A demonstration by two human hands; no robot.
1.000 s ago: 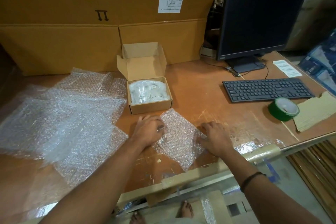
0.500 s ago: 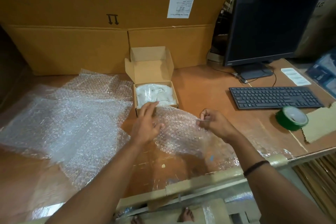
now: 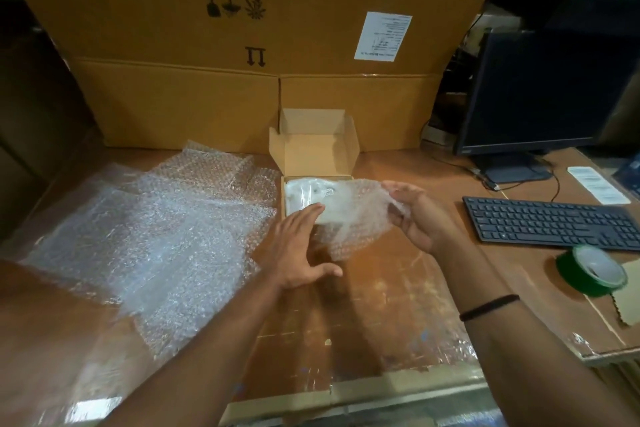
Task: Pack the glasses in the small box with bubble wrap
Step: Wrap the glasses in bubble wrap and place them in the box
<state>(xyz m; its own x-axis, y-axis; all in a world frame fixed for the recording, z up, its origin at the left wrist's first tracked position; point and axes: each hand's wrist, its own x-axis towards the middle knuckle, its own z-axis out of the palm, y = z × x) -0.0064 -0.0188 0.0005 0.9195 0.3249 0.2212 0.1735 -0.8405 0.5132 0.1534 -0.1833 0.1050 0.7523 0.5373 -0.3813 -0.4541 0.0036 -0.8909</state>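
Crinkled bubble wrap is pinched by the right hand near the cardboard box. Its edge is touched by the flat left hand.

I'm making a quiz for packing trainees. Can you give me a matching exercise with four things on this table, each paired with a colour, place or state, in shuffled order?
Things:
1. small box
2. tape roll
3. keyboard
4. bubble wrap sheet

Descriptions:
A. green
B. held by the right hand
C. open, lid raised
D. black, in front of the monitor

Pairs: 1-C, 2-A, 3-D, 4-B.
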